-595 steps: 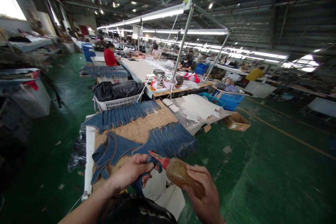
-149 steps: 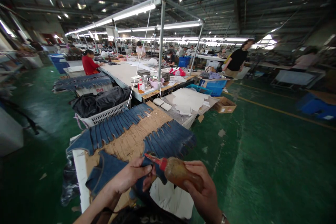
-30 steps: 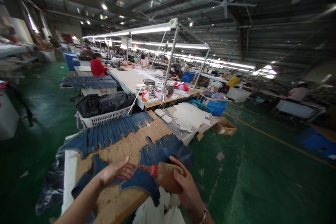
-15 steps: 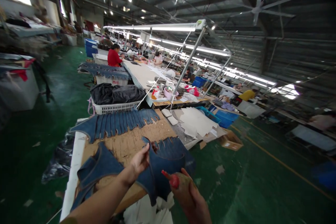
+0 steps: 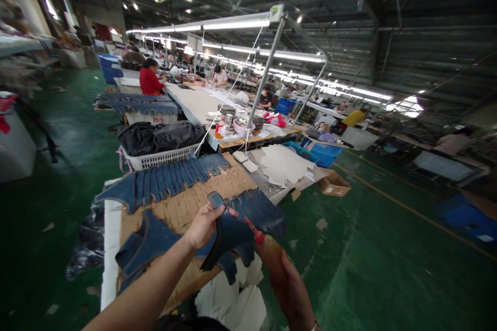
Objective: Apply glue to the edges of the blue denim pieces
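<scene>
My left hand (image 5: 204,223) is closed on a curved dark-blue denim piece (image 5: 223,230) and lifts it off the cardboard-topped board (image 5: 190,207). My right hand (image 5: 285,282) grips a brownish glue bottle (image 5: 269,248) whose red nozzle points up at the lifted piece. Rows of overlapping denim pieces lie on the board: one fan along the far edge (image 5: 166,181), one on the right (image 5: 258,209), and a few on the near left (image 5: 149,243).
White paper sheets (image 5: 229,305) hang below the board's near edge. Behind the board stand a white basket with black bags (image 5: 161,142), a long worktable (image 5: 198,103) with seated workers, and stacked white cut sheets (image 5: 283,163). A green floor, a cardboard box (image 5: 334,183) and blue crates (image 5: 324,152) lie to the right.
My left hand has raised the denim piece higher and turned it on edge. The glue bottle has come up so that its nozzle sits beside the piece. The camera has swung a little.
</scene>
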Demonstrator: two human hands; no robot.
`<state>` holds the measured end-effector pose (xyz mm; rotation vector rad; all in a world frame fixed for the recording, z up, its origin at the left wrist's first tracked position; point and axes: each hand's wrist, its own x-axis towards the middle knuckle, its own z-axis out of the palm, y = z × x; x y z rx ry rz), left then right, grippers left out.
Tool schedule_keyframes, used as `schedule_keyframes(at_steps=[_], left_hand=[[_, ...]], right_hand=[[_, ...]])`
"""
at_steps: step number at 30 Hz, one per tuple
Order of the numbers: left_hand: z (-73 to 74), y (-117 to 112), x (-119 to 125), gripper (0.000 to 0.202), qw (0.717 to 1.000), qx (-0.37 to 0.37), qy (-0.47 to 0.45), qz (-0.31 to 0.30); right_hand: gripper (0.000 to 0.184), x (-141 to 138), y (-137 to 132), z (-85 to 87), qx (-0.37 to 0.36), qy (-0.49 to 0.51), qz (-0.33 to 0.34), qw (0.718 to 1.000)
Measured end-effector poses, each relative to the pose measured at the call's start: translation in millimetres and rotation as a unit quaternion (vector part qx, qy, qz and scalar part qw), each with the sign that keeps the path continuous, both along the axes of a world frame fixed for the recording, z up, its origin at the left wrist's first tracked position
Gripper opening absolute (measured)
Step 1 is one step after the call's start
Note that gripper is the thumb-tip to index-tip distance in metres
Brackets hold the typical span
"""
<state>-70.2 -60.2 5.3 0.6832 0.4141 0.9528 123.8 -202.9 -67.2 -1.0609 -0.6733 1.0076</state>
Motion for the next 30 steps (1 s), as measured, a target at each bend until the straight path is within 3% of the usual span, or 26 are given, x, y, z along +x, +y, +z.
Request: schedule_keyframes(at_steps=[3,7,10,13,16,22,30], left_hand=[[-0.1,-5,4,0.031,1.0,0.011,0.004,0.008],[-5.5,-8,7,0.033,0.998,0.022,0.042,-0.052],[-9.7,-10,8,0.034,0.993,0.025,0.077,-0.086],[-10.6,-12,9,0.036,0.984,0.069,0.118,-0.111],[-9.4,-16,10,0.04,0.974,0.118,0.165,-0.098],[-11.7,-19,10,0.044,0.967,0.109,0.203,-0.109],[-19.6,-17,12,0.042,0.967,0.112,0.193,-0.127]], right_hand=[[0.046,5,-7,9.1,-0.032,0.047,-0.012,0.998],[0.032,9,-14,26.4,-0.018,0.046,-0.054,0.997],[0.026,11,-14,40.2,0.003,-0.101,-0.102,0.99],[0.023,12,-9,52.4,0.048,-0.275,-0.123,0.952],[0.019,13,-1,60.5,0.081,-0.322,-0.118,0.936],[0.02,17,13,62.7,0.108,-0.374,-0.095,0.916],[0.018,28,21,49.7,0.103,-0.387,-0.118,0.909]])
